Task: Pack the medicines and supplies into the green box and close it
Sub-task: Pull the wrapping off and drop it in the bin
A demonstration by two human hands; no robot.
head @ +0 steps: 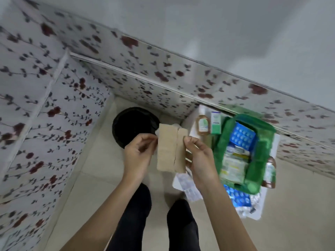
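Both hands hold a beige bandage up in front of the body: the left hand pinches its left edge between thumb and fingertips, and the right hand pinches its right edge the same way, so the flat, folded strip hangs upright between them. Just behind the left hand, on the floor, sits a round black bin. To the right of the right hand stands the green box, open, on a small white tabletop; inside it lie a blue blister pack and some white and yellow medicine packets. Beyond the right hand, beside the box's far corner, stand a small amber bottle and a white and green carton. Another brown bottle lies against the box's right side. Nearer than the box lie more blue blister packs, and a silvery strip of pills lies just below the right hand.
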